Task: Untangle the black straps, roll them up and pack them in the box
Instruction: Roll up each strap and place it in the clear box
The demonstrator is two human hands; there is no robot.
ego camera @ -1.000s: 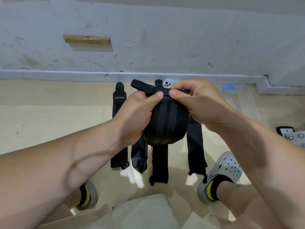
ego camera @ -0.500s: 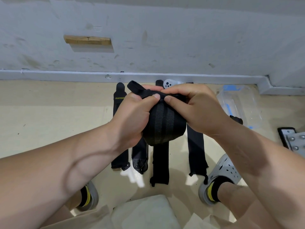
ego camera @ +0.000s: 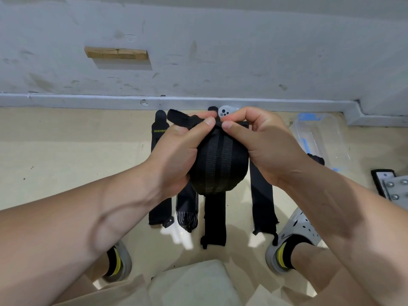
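A thick rolled black strap with grey stripes is held up in the middle of the view. My left hand grips its left side, and a loose strap end sticks out above the fingers. My right hand grips its right side, thumb pressed on the top edge. Below, several flat black straps lie side by side on the beige floor, the leftmost printed XUEYING. A clear plastic box with blue clips sits to the right by the wall.
A white phone lies by the baseboard behind my hands. A metal plate with bolts is at the right edge. My feet in grey clogs flank the straps. A grey wall stands close ahead.
The two thumbs have shifted closer together on top of the roll. The roll has stayed at about the same height between both hands.
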